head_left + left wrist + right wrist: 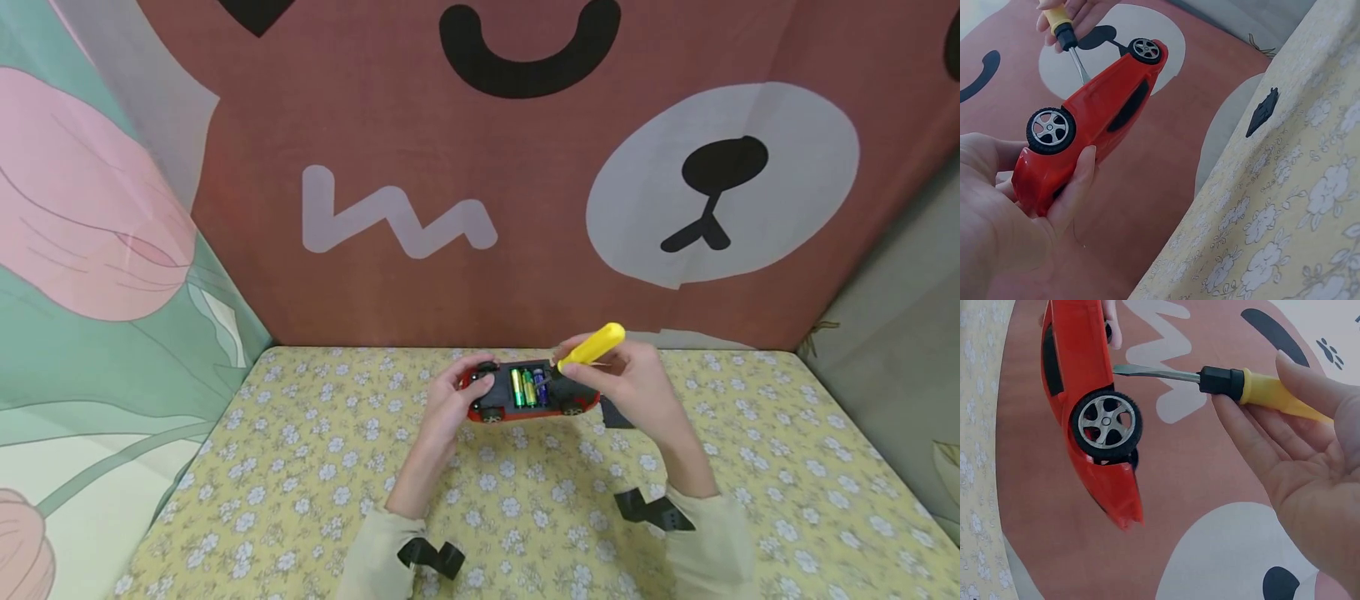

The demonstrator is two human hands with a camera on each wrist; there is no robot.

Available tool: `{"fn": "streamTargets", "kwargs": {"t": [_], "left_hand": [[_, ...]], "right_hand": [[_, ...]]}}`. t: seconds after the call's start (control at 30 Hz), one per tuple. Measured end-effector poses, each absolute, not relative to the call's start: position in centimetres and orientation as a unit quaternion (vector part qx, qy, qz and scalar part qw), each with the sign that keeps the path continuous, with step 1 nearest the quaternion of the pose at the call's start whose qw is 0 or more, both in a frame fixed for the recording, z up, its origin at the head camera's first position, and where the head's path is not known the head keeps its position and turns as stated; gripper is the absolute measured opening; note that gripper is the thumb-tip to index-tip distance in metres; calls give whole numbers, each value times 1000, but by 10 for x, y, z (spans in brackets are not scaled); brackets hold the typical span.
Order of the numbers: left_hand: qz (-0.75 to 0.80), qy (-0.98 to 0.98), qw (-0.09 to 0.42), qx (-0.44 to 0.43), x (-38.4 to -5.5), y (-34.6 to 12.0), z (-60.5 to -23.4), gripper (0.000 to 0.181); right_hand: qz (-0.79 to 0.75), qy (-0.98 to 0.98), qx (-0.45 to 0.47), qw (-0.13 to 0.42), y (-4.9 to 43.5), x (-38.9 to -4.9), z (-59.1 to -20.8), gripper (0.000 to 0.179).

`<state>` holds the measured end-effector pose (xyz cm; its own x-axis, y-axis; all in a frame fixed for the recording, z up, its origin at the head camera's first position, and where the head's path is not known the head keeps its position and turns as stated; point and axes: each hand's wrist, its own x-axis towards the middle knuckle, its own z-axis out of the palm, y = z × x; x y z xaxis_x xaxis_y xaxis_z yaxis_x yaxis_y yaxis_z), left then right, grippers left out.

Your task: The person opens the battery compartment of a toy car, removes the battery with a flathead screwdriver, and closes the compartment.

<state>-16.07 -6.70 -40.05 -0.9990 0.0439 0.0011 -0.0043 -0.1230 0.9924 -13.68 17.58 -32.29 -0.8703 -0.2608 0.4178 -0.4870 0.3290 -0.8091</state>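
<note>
A red toy car [501,385] is held up over the table with its dark underside turned to the head camera. My left hand [447,402] grips one end of it, thumb across the underside. Several batteries [528,388], green and blue-purple, lie side by side in the open battery compartment. My right hand [641,392] pinches the yellow handle of a flat-blade screwdriver [596,345]. In the right wrist view the metal blade [1154,372] reaches the car's edge. The head view has the blade pointing at the blue-purple battery; its exact contact is too small to tell.
On the tabletop, beyond the car's right end, lies a small black plate [1263,112], partly hidden by the right hand in the head view. A floral cloth [510,508] covers the table. Behind it hangs a printed bear curtain [540,275].
</note>
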Motion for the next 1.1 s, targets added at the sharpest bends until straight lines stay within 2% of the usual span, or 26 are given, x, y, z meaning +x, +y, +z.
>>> {"fn": "streamTargets", "kwargs": {"t": [0.27, 0.53, 1.1], "left_hand": [[749, 661, 27, 42, -160, -68, -401, 36], [750, 660, 28, 46, -158, -68, -398, 36], [757, 649, 28, 77, -159, -69, -398, 41]], "right_hand": [[534, -809, 212, 127, 176, -140, -324, 26], [534, -804, 207, 156, 177, -143, -327, 23], [543, -795, 202, 183, 179, -145, -329, 21]]}}
